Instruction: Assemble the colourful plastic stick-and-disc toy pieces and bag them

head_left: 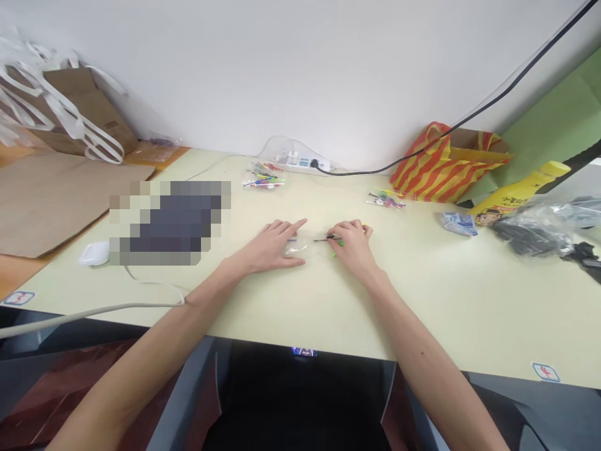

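Observation:
My left hand (271, 246) rests on the pale table with its index finger and thumb stretched apart. A small clear plastic bag (297, 248) lies between them, partly under the palm. A short way to the right, my right hand (351, 245) has its fingers closed over several small coloured plastic pieces. A thin dark piece (321, 240) sticks out towards the bag, and green bits (335, 254) and yellow bits show around the fingers. What exact kind of pieces they are is hidden by the hand.
Bagged coloured pieces (265, 178) lie at the back, near a power strip (300, 164); another bundle (385, 200) is further right. A striped bag (441, 166), yellow bottle (519, 194) and crumpled plastic (539, 228) stand right. A blurred dark object (173, 216), white case (94, 254) and cable (94, 316) are left.

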Motion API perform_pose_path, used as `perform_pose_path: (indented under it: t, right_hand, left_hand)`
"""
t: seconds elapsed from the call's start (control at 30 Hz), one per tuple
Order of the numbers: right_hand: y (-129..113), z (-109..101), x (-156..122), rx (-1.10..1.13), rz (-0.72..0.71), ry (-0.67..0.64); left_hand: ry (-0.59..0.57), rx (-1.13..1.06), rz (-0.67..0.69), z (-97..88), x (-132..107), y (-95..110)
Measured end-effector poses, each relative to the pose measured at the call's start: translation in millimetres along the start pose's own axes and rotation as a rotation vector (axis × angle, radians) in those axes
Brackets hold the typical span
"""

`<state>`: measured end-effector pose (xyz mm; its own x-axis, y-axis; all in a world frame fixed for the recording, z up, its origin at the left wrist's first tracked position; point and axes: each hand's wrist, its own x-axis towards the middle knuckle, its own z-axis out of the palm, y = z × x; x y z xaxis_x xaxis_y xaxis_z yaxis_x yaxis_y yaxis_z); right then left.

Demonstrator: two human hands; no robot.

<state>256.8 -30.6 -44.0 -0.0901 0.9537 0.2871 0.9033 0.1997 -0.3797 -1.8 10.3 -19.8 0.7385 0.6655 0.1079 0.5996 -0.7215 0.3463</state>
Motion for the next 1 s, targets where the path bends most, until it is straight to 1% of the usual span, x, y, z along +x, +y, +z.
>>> perform_pose_path:
  t: [0.13, 0.2, 0.43, 0.5, 0.53, 0.6, 0.63, 0.73, 0.8, 0.83, 0.9, 1.0]
  right_hand:
    - [2, 0, 1, 0.051, -0.010, 0.038]
    - [1, -1, 1, 0.080, -0.019, 0.083]
    - [-8, -15, 2, 0.203, -0.098, 0.412]
    - [-9, -19, 2, 0.217, -0.122, 0.451]
    - [-9, -20, 1, 0.227, -0.134, 0.451]
    - [-8, -23, 0, 0.261, -0.170, 0.410]
    - [-8, -24, -1, 0.283, -0.192, 0.364]
    - [-6, -29, -6, 0.343, -0.259, 0.150]
    - [-7, -33, -9, 0.334, -0.274, 0.033]
    - [-7, -35, -11, 0.322, -0.269, -0.003]
    - [-8, -37, -13, 0.326, -0.230, -0.033]
    - [-11, -35, -14, 0.445, -0.178, -0.066]
  left_hand:
    - [-0.003, -0.005, 0.002, 0.6, 0, -1]
    - [-0.002, -0.003, 0.004, 0.8, 0, -1]
    - [0.004, -0.001, 0.011, 0.4, 0, -1]
    - [0.009, -0.004, 0.016, -0.3, 0, 0]
    - [0.011, -0.006, 0.018, -0.7, 0, 1]
    - [0.016, -0.011, 0.022, -1.5, 0, 1]
    - [0.016, -0.014, 0.023, -1.8, -1, 1]
    - [0.012, -0.014, 0.019, -2.1, -1, 1]
    - [0.005, -0.013, 0.015, -1.8, -1, 1]
    - [0.003, -0.012, 0.015, -1.6, -1, 0]
    - [0.001, -0.013, 0.020, -1.0, -1, 0]
    - [0.001, -0.019, 0.028, -0.2, 0, 0]
